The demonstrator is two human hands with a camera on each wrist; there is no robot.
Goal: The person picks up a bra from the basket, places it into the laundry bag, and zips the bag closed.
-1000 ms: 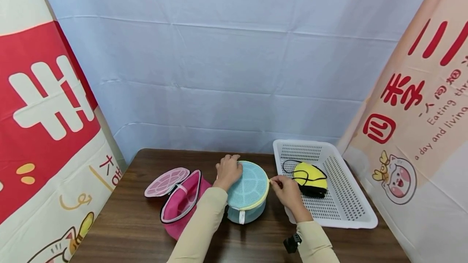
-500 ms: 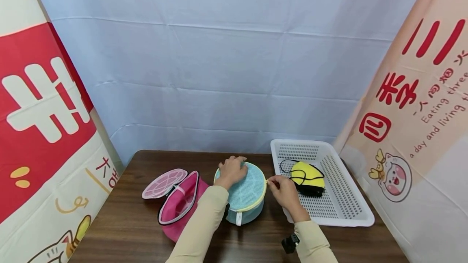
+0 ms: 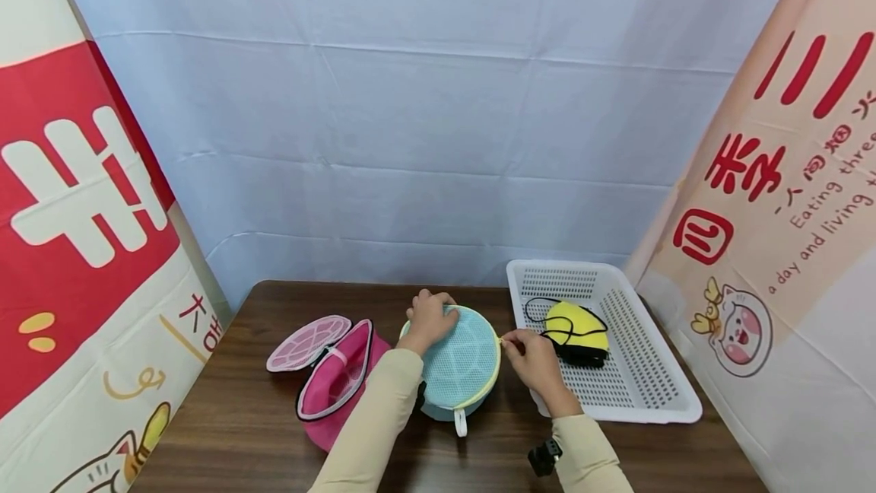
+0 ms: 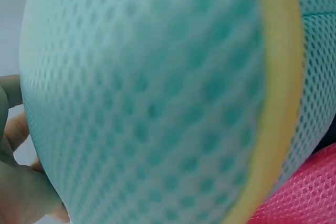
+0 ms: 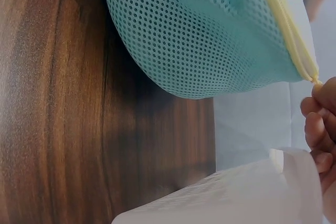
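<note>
Printed cloth [image 3: 82, 280], red and white, hanging at the far left. Pink mesh bag [image 3: 325, 430], on the wooden table [image 3: 212, 424]; mouth open, its pale pink lid [image 3: 308, 345] folded back to the left. Left hand [image 3: 427, 319], resting on the far left part of the blue bag's top, fingers relaxed and slightly bent, grasping nothing visible. Blue mesh bag [image 3: 465, 360], round, standing on the table between the hands, top lying over the body; yellow zip [image 3: 493, 376] at the rim, white tab [image 3: 461, 423] at the near side. Right hand [image 3: 534, 364], thumb and finger pinching the yellow zip pull [image 5: 316, 82]. White perforated basket [image 3: 657, 415], holding a yellow and black item [image 3: 578, 323] with black cord. Beige printed cloth [image 3: 760, 249], far right.
</note>
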